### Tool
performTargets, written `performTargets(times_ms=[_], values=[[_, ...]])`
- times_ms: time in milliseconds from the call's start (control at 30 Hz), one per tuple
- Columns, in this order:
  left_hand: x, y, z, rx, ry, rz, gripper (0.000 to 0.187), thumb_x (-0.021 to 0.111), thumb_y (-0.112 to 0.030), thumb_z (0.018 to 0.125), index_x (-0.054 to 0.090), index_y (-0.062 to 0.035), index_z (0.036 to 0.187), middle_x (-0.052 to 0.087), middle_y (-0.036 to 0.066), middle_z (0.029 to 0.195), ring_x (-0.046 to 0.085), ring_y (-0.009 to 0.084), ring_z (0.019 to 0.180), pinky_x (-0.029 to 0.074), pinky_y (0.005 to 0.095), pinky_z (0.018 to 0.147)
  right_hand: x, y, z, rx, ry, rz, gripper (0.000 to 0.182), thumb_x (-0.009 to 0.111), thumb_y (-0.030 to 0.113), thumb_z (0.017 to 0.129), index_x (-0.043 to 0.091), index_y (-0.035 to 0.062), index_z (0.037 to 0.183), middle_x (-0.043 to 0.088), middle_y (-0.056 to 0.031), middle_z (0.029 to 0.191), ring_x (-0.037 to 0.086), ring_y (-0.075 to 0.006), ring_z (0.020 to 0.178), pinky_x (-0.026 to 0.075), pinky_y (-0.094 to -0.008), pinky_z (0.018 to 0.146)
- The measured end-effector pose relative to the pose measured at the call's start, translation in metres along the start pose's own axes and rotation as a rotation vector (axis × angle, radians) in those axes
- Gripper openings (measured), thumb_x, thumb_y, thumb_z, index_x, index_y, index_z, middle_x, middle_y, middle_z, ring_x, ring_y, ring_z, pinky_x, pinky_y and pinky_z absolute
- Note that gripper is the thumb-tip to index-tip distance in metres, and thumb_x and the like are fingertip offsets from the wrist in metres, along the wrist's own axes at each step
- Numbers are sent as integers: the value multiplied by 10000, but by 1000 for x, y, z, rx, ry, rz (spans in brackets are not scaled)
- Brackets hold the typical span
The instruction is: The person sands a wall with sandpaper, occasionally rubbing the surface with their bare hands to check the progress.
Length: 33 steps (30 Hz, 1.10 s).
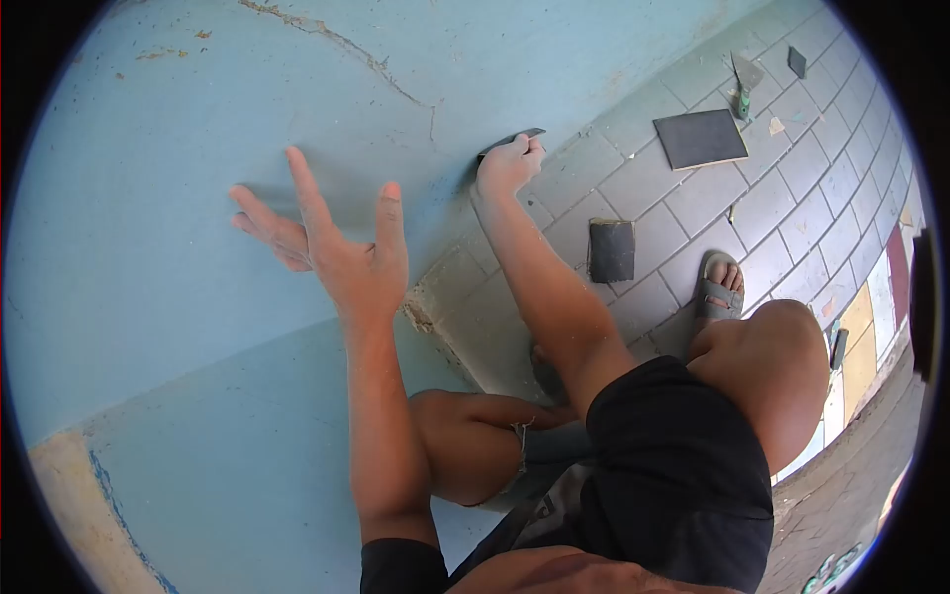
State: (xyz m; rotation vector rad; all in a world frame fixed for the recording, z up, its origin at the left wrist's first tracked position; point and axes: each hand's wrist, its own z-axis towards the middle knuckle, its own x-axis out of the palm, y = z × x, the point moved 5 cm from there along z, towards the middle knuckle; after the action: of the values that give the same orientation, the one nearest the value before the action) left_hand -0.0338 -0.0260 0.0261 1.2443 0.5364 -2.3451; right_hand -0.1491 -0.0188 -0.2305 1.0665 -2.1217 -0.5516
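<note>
My left hand (341, 247) is raised in front of the light blue wall (198, 277), its fingers spread and nothing in it. Near the wall's lower edge, my right hand (511, 163) grips a thin dark sheet (524, 136), which lies close against the blue surface. The fingers wrap round the sheet and cover part of it. A crack (366, 59) runs across the wall above both hands.
On the paved floor (693, 203) are a dark square piece (701, 139), a smaller dark piece (613, 250) and a green-handled tool (742, 102). A small dark scrap (797, 62) lies farther off. My sandaled foot (720, 287) rests on the tiles.
</note>
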Motion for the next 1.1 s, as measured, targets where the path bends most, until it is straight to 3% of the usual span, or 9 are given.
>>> performTargets(times_ms=[100, 167, 300, 433, 533, 633, 733, 1000, 1100], values=[[-1, -3, 12, 37, -1, -65, 922, 731, -516, 854, 277, -209, 1596, -116, 231, 1652, -142, 542, 1479, 49, 774, 1075, 13, 5, -37, -27, -1, -136, 470, 478, 301, 1028, 447, -25, 1364, 419, -210, 1386, 441, -341, 1276, 319, -441, 1112], [5, 3, 8, 0, 3, 13, 924, 732, -513, 854, 277, -202, 1596, -111, 235, 1651, -138, 545, 1478, 49, 776, 1074, 8, -1, -62, -151, 57, -269, 389, 494, 235, 1019, 505, -49, 1285, 544, -210, 1285, 516, -287, 1201, 373, -395, 1058], [-1, -2, 3, -6, 13, 9, 922, 730, -519, 853, 282, -200, 1594, -99, 234, 1653, -130, 548, 1478, 53, 773, 1077, 3, 24, 0, -112, -101, -80, 449, 473, 252, 1019, 432, -38, 1360, 418, -237, 1373, 412, -355, 1291, 298, -448, 1125], [2, -4, 10, 38, -11, -46, 925, 729, -527, 851, 284, -197, 1592, -74, 231, 1656, -113, 544, 1483, 56, 767, 1084, 8, 6, -42, -146, 53, -279, 462, 470, 256, 1020, 416, -37, 1374, 416, -238, 1365, 425, -354, 1280, 312, -444, 1111], [2, -4, 7, 22, 2, -9, 923, 725, -531, 854, 285, -194, 1592, -62, 232, 1657, -107, 541, 1485, 58, 762, 1089, 9, 18, -39, -227, 66, -272, 413, 507, 266, 1016, 501, -45, 1288, 493, -230, 1344, 480, -339, 1251, 365, -410, 1073], [-5, -8, 3, 20, 9, -24, 922, 720, -533, 857, 282, -192, 1593, -55, 231, 1658, -107, 541, 1485, 62, 757, 1094, 2, 24, 1, -43, -83, -56, 451, 482, 238, 1017, 431, -35, 1373, 428, -251, 1357, 424, -367, 1279, 313, -440, 1110], [3, -8, 7, 48, 0, -41, 922, 720, -526, 859, 275, -193, 1595, -51, 230, 1658, -107, 545, 1483, 66, 752, 1096, 3, 0, -49, -164, 108, -292, 422, 499, 229, 1007, 468, -32, 1338, 450, -235, 1360, 441, -348, 1269, 319, -434, 1106], [3, -19, 8, 52, -1, -86, 930, 722, -534, 856, 271, -197, 1596, -56, 213, 1661, -121, 551, 1477, 70, 766, 1079, 0, 18, -17, -29, -64, -81, 395, 494, 220, 1011, 473, -40, 1306, 444, -220, 1362, 454, -335, 1252, 326, -423, 1101], [7, -17, 5, 38, 28, -58, 936, 732, -524, 850, 271, -199, 1596, -52, 215, 1659, -121, 555, 1475, 72, 766, 1079, 1, -4, -57, -152, 182, -355, 381, 496, 215, 1010, 471, -33, 1299, 446, -216, 1354, 475, -338, 1221, 344, -418, 1081]])
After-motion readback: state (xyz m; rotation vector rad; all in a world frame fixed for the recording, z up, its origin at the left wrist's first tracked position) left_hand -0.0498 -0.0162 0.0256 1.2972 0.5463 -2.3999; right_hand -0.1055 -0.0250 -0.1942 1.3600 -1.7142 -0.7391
